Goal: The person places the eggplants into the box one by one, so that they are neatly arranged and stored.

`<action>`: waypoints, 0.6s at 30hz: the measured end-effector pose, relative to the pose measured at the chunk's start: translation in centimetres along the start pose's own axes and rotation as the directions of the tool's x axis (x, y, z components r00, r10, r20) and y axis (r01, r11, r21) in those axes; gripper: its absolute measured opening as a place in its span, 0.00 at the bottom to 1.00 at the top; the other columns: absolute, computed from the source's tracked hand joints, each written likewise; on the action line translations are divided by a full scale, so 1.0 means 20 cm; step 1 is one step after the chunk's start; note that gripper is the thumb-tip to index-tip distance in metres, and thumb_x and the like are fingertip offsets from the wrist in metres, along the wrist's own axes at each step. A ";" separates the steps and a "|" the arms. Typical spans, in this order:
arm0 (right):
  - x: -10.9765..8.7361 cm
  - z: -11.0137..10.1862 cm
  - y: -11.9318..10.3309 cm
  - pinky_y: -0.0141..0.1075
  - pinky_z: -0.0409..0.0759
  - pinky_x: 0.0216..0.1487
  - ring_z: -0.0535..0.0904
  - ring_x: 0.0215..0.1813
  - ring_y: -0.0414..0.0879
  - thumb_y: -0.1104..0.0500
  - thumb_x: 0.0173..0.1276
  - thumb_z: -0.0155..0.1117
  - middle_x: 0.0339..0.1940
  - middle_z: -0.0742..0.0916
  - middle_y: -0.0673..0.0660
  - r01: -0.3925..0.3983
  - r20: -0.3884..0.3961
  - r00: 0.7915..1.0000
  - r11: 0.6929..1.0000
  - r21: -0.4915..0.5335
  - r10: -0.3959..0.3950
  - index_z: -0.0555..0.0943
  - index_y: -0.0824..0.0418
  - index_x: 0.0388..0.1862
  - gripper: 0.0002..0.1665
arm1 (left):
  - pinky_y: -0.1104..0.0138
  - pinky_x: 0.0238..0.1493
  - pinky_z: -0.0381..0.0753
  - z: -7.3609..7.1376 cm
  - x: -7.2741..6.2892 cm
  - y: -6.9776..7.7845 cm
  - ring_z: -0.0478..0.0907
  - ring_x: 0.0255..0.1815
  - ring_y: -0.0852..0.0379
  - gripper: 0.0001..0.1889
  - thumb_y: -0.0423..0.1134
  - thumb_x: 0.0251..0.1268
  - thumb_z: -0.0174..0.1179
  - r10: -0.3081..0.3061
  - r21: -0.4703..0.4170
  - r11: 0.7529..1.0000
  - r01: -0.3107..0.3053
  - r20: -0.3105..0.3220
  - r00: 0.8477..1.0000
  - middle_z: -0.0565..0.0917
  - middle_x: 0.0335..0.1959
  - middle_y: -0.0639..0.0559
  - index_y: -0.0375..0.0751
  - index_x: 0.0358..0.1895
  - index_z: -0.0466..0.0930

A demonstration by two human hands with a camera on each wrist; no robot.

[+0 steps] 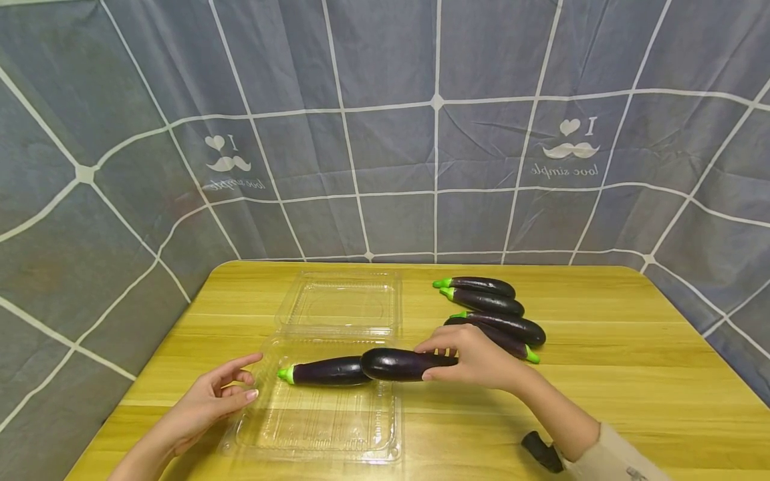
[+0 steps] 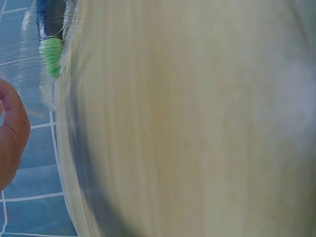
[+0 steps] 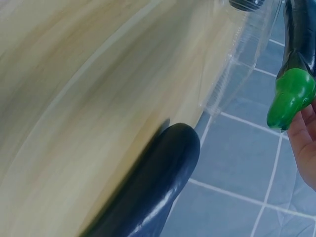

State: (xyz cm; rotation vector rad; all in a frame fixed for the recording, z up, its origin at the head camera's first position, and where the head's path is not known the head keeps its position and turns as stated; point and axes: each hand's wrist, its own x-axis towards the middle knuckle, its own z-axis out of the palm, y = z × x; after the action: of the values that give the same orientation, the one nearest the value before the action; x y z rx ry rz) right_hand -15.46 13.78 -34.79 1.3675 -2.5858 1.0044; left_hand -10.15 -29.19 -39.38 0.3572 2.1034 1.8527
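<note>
My right hand (image 1: 478, 357) grips a dark purple eggplant (image 1: 400, 364) near its stem end, its rounded end pointing left. In the right wrist view the green stem (image 3: 292, 98) of the held eggplant shows beside my fingers. Another eggplant (image 1: 331, 371) lies in the clear plastic clamshell container (image 1: 313, 437), green stem to the left; the held one overlaps its right end from the head's viewpoint. At the container's left side is my left hand (image 1: 207, 404), fingers loosely bent and holding nothing; whether they touch the rim I cannot tell.
Several more eggplants (image 1: 505, 327) lie in a group at the back right of the wooden table (image 1: 613, 381). The container's lid (image 1: 339, 304) lies folded back behind its base. A grey checked curtain (image 1: 397, 153) stands behind the table. A black object (image 1: 541, 451) is by my right sleeve.
</note>
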 end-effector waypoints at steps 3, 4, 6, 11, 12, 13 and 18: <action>0.01 0.01 0.00 0.28 0.76 0.34 0.77 0.38 0.35 0.53 0.56 0.71 0.39 0.85 0.48 0.007 0.013 1.000 1.000 -0.001 -0.007 0.84 0.58 0.45 0.18 | 0.72 0.35 0.77 0.00 0.00 0.00 0.75 0.36 0.64 0.26 0.29 0.66 0.53 -0.005 0.002 1.000 0.005 -0.002 1.000 0.69 0.42 0.51 0.67 0.58 0.69; 0.02 0.02 0.00 0.28 0.76 0.34 0.77 0.37 0.35 0.53 0.56 0.71 0.39 0.85 0.48 0.012 0.015 1.000 1.000 -0.002 -0.012 0.84 0.58 0.45 0.18 | 0.72 0.35 0.77 0.00 0.00 0.00 0.75 0.36 0.63 0.26 0.29 0.66 0.53 -0.007 0.002 1.000 0.007 -0.003 1.000 0.69 0.42 0.51 0.67 0.58 0.69; 0.03 0.03 -0.01 0.27 0.76 0.34 0.76 0.36 0.35 0.54 0.55 0.72 0.39 0.85 0.48 0.017 0.019 1.000 1.000 -0.003 -0.017 0.84 0.58 0.45 0.18 | 0.71 0.36 0.78 0.00 0.00 0.01 0.75 0.36 0.63 0.26 0.29 0.66 0.54 -0.009 0.004 1.000 0.009 -0.006 1.000 0.69 0.42 0.51 0.67 0.58 0.69; 0.06 0.04 -0.02 0.27 0.76 0.34 0.77 0.35 0.35 0.55 0.56 0.71 0.38 0.85 0.49 0.022 0.035 0.999 1.000 -0.004 -0.022 0.84 0.59 0.45 0.18 | 0.71 0.36 0.78 0.00 0.00 0.01 0.75 0.36 0.63 0.26 0.29 0.66 0.54 -0.012 0.007 1.000 0.012 -0.008 1.000 0.69 0.42 0.51 0.67 0.58 0.69; 0.06 0.05 -0.03 0.27 0.76 0.34 0.77 0.35 0.35 0.55 0.56 0.71 0.38 0.85 0.49 0.022 0.040 0.999 1.000 -0.003 -0.022 0.84 0.59 0.46 0.18 | 0.71 0.36 0.78 0.00 0.00 0.01 0.75 0.36 0.63 0.26 0.29 0.66 0.54 -0.011 0.007 1.000 0.011 -0.008 1.000 0.69 0.42 0.50 0.67 0.59 0.69; 0.06 0.05 -0.03 0.27 0.76 0.34 0.77 0.35 0.36 0.55 0.56 0.71 0.39 0.85 0.49 0.022 0.046 0.999 1.000 -0.003 -0.022 0.84 0.59 0.46 0.18 | 0.71 0.35 0.78 0.00 0.00 0.01 0.74 0.36 0.63 0.26 0.29 0.66 0.54 -0.010 0.008 1.000 0.010 -0.009 1.000 0.69 0.42 0.50 0.67 0.58 0.69; 0.09 0.06 -0.04 0.27 0.75 0.34 0.77 0.35 0.36 0.54 0.57 0.70 0.39 0.85 0.50 0.045 0.062 0.997 0.999 -0.019 -0.043 0.84 0.59 0.45 0.17 | 0.71 0.35 0.78 0.00 0.00 0.01 0.75 0.36 0.63 0.26 0.29 0.65 0.54 -0.003 0.006 1.000 0.003 -0.006 1.000 0.69 0.42 0.51 0.67 0.58 0.69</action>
State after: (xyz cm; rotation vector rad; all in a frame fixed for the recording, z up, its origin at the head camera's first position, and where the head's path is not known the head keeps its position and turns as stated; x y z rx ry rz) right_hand -15.63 11.55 -34.80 1.4669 -2.5892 0.9417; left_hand -10.10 -29.12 -39.24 0.3503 2.1122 1.8486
